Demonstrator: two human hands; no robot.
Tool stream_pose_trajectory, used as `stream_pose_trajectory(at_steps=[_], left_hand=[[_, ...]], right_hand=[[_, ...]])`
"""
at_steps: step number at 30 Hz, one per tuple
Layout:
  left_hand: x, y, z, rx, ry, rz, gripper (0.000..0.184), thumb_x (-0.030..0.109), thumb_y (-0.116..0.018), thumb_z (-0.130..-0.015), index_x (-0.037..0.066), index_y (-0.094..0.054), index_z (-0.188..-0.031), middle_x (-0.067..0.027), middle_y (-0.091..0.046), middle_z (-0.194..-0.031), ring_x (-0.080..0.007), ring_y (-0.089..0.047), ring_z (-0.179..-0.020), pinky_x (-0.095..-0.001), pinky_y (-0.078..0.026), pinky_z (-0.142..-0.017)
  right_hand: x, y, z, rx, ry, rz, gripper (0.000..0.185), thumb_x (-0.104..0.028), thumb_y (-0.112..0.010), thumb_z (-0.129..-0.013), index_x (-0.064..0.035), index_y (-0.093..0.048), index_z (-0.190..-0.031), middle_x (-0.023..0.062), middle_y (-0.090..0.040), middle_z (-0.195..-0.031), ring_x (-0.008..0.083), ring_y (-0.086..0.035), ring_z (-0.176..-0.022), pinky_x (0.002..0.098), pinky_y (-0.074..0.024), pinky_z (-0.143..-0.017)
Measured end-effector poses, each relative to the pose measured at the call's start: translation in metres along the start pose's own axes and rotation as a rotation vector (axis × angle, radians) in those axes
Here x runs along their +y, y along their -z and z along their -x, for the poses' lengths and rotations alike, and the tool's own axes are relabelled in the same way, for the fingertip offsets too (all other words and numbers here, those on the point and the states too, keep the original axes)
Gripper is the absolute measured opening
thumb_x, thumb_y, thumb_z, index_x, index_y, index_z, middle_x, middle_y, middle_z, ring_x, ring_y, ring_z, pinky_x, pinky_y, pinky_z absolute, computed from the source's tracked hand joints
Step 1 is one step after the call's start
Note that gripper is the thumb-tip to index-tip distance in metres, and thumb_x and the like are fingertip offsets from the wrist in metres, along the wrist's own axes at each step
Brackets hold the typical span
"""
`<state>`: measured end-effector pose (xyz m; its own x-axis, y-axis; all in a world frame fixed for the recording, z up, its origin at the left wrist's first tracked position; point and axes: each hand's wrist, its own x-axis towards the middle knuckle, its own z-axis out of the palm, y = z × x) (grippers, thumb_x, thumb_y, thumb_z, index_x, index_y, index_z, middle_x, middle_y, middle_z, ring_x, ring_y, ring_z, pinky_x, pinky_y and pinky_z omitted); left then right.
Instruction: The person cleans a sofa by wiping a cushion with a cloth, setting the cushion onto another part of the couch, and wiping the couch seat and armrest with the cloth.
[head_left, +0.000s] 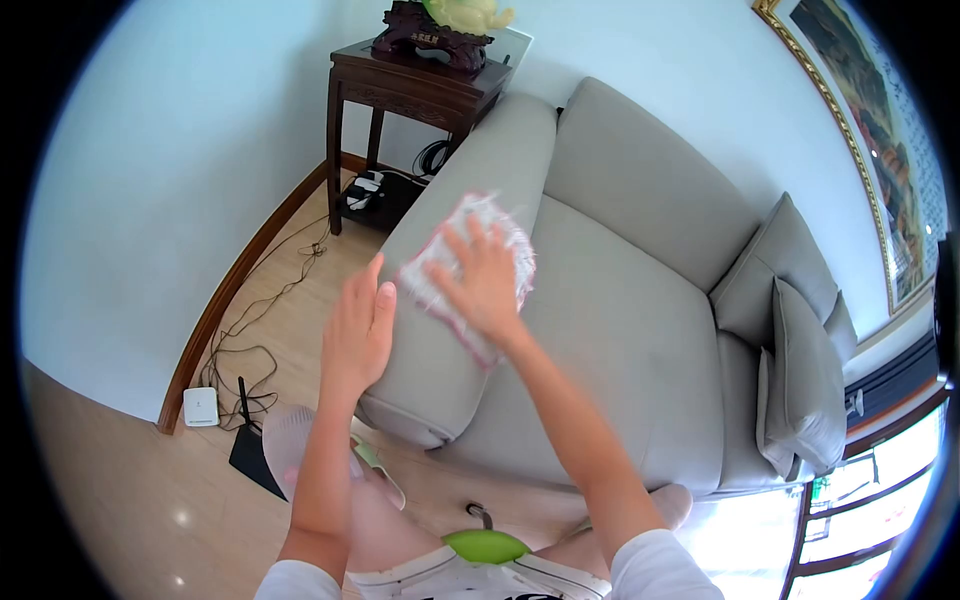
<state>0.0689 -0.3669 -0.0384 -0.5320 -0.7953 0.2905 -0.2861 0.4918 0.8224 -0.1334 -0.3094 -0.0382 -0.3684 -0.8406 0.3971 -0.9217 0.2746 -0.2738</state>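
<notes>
A white cloth with a pinkish-red edge (440, 282) lies spread over the top of the grey sofa's armrest (425, 375). My right hand (478, 275) rests flat on this cloth with its fingers spread, pressing it against the armrest. At the outer side of the same armrest is my left hand (360, 325), its fingers stretched out and holding nothing. The cloth's lower corner hangs toward the seat side of the armrest.
Behind the armrest stands a dark wooden side table (400, 75) bearing a carved ornament (435, 40). Cables (265, 300), a white box (201, 407) and a black device (255, 460) lie on the floor at left. Grey cushions (805, 370) sit at right.
</notes>
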Motion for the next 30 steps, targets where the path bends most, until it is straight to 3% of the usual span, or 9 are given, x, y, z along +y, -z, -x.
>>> stream_pose_trajectory(at_steps=[5, 12, 15, 18, 21, 24, 26, 30], left_hand=[[-0.007, -0.001, 0.006, 0.086, -0.055, 0.123, 0.058, 0.045, -0.03, -0.111, 0.004, -0.047, -0.149, -0.0204, -0.051, -0.15, -0.0382, -0.046, -0.139, -0.0447, -0.036, -0.115], [-0.007, 0.007, 0.033, 0.216, -0.33, 0.007, 0.053, 0.033, -0.055, -0.102, 0.005, -0.05, -0.147, -0.0206, -0.051, -0.149, -0.04, -0.046, -0.14, -0.0442, -0.034, -0.117], [0.038, 0.006, 0.061, 0.075, -0.5, -0.16, 0.06, 0.033, -0.06, -0.099, 0.006, -0.046, -0.151, -0.0204, -0.045, -0.154, -0.042, -0.04, -0.144, -0.0508, -0.03, -0.119], [0.059, -0.005, 0.077, -0.056, -0.474, -0.31, 0.066, 0.038, -0.059, -0.099, 0.009, -0.041, -0.156, -0.0203, -0.037, -0.16, -0.0443, -0.032, -0.149, -0.0585, -0.024, -0.121], [0.042, -0.014, 0.071, -0.134, -0.418, -0.583, 0.073, 0.043, -0.061, -0.096, 0.01, -0.038, -0.158, -0.0204, -0.033, -0.163, -0.0465, -0.029, -0.15, -0.0634, -0.02, -0.121], [0.035, -0.016, 0.054, -0.151, -0.476, -0.696, 0.078, 0.047, -0.063, -0.093, 0.011, -0.04, -0.158, -0.0195, -0.034, -0.164, -0.0473, -0.029, -0.15, -0.0641, -0.019, -0.121], [0.03, -0.019, 0.047, -0.174, -0.449, -0.666, 0.079, 0.048, -0.064, -0.092, 0.012, -0.039, -0.159, -0.0168, -0.03, -0.166, -0.0454, -0.025, -0.152, -0.0624, -0.017, -0.123], [0.023, -0.02, -0.004, -0.233, -0.462, -0.609, 0.081, 0.044, -0.069, -0.087, 0.011, -0.042, -0.156, -0.018, -0.036, -0.163, -0.0403, -0.029, -0.153, -0.0585, -0.02, -0.123]], right_hand=[[-0.067, 0.013, 0.073, -0.011, 0.246, -0.117, 0.056, -0.043, -0.056, -0.099, -0.014, -0.056, -0.147, 0.0178, -0.042, -0.159, 0.0424, -0.031, -0.151, 0.0587, -0.0222, -0.123], [-0.066, 0.011, 0.082, -0.071, 0.421, -0.123, 0.05, -0.031, -0.058, -0.098, -0.0088, -0.057, -0.143, 0.0181, -0.047, -0.156, 0.0409, -0.038, -0.148, 0.0576, -0.0247, -0.122], [-0.054, 0.018, 0.086, -0.138, 0.389, -0.522, 0.051, -0.019, -0.065, -0.093, -0.0056, -0.056, -0.141, 0.0178, -0.048, -0.154, 0.0391, -0.04, -0.147, 0.0539, -0.0282, -0.122], [-0.03, 0.01, 0.08, -0.097, 0.041, -1.452, 0.057, -0.01, -0.068, -0.088, -0.0043, -0.054, -0.143, 0.0172, -0.05, -0.153, 0.0367, -0.042, -0.146, 0.0489, -0.031, -0.122], [-0.005, 0.018, 0.089, 0.184, -0.056, -1.287, 0.057, -0.006, -0.067, -0.089, -0.0043, -0.054, -0.144, 0.0162, -0.051, -0.152, 0.0347, -0.043, -0.147, 0.0459, -0.0329, -0.121], [0.008, 0.017, 0.105, 0.101, 0.196, -0.82, 0.053, -0.007, -0.064, -0.095, -0.0044, -0.053, -0.147, 0.0157, -0.053, -0.152, 0.034, -0.041, -0.148, 0.0455, -0.0331, -0.121], [0.004, 0.008, 0.102, 0.146, 0.208, -0.727, 0.05, -0.01, -0.062, -0.096, -0.0033, -0.053, -0.146, 0.0167, -0.053, -0.152, 0.0372, -0.041, -0.147, 0.0466, -0.0323, -0.121], [0.013, 0.003, 0.071, 0.172, 0.207, -0.633, 0.048, -0.017, -0.062, -0.099, -0.002, -0.056, -0.143, 0.0172, -0.054, -0.15, 0.04, -0.042, -0.145, 0.0472, -0.0314, -0.121]])
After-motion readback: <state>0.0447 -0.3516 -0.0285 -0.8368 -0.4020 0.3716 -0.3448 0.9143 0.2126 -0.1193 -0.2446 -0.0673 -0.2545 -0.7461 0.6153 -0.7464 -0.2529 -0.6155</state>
